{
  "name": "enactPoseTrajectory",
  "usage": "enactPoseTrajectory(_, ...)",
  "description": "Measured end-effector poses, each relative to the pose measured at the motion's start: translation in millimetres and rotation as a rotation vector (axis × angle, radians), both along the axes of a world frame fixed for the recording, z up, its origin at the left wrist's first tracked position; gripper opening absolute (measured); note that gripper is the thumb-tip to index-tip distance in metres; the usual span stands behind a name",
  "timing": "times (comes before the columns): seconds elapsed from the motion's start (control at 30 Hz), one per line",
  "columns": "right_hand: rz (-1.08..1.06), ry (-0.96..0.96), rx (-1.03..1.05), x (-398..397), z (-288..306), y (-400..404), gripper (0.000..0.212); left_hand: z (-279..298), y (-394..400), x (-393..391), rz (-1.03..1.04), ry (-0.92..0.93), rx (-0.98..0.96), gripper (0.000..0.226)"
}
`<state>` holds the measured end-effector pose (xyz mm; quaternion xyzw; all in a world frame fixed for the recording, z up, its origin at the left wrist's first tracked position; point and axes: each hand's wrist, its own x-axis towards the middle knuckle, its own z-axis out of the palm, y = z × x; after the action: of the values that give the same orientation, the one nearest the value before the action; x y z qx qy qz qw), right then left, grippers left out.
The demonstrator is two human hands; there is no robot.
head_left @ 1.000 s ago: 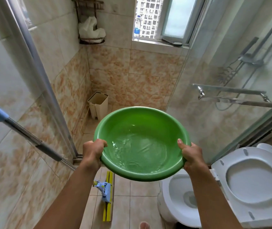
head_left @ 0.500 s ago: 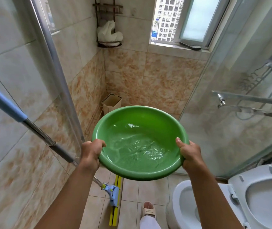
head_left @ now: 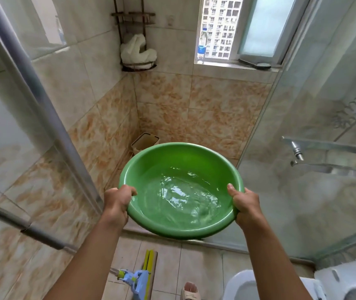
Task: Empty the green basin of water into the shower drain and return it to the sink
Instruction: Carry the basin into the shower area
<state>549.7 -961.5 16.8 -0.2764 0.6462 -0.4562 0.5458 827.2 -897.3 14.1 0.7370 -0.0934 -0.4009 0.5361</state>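
A round green basin (head_left: 179, 158) with rippling water in it hangs in the air at the middle of the view, roughly level. My left hand (head_left: 117, 202) grips its left rim, thumb over the edge. My right hand (head_left: 245, 202) grips the right rim the same way. The basin is just above the threshold of the open shower stall, between its two glass panels. The shower floor and drain are hidden behind the basin. No sink is in view.
A glass shower door with a metal frame (head_left: 36, 89) stands at left, another glass panel with a towel bar (head_left: 328, 146) at right. A small bin (head_left: 145, 142) sits in the far corner. A mop (head_left: 139, 278) lies on the floor; the toilet (head_left: 298, 284) is at bottom right.
The view has moved forward toward the shower opening with the basin held in both hands. The toilet has slid to the lower right corner and the water keeps sloshing.
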Motion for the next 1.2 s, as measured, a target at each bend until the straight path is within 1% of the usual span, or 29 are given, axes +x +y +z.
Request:
enactPoseTrajectory(0.17, 0.012, -0.02, -0.046, -21, -2, -68, 0.018, 10, -59, -23, 0.025, -0.064, -0.001, 0.006)
enactPoseTrajectory(0.3, 0.022, -0.014, -0.088, -23, -3, -107, 0.007, 20, -95, -31, 0.092, -0.107, -0.028, 0.01)
enactPoseTrajectory(0.5, 0.014, -0.028, -0.101, -23, 5, -143, 0.012, 43, -132, -29, 0.096, -0.132, -0.031, 0.011)
enactPoseTrajectory(0.6, 0.022, -0.058, -0.108, -17, 8, -154, 0.017, 51, -137, -24, 0.108, -0.129, -0.021, 0.014)
enactPoseTrajectory(0.7, 0.037, -0.073, -0.129, -10, 11, -161, 0.015, 58, -138, -19, 0.139, -0.137, -0.006, 0.02)
enactPoseTrajectory(0.83, 0.063, -0.075, -0.146, -1, 15, -170, 0.011, 68, -139, -16, 0.176, -0.172, 0.019, 0.013)
enactPoseTrajectory(1.03, 0.106, -0.058, -0.163, 12, 16, -185, 0.009, 61, -142, -4, 0.165, -0.128, 0.043, 0.024)
enactPoseTrajectory(1.2, 0.126, -0.035, -0.154, 19, 11, -196, 0.01, 53, -153, 4, 0.17, -0.129, 0.061, 0.023)
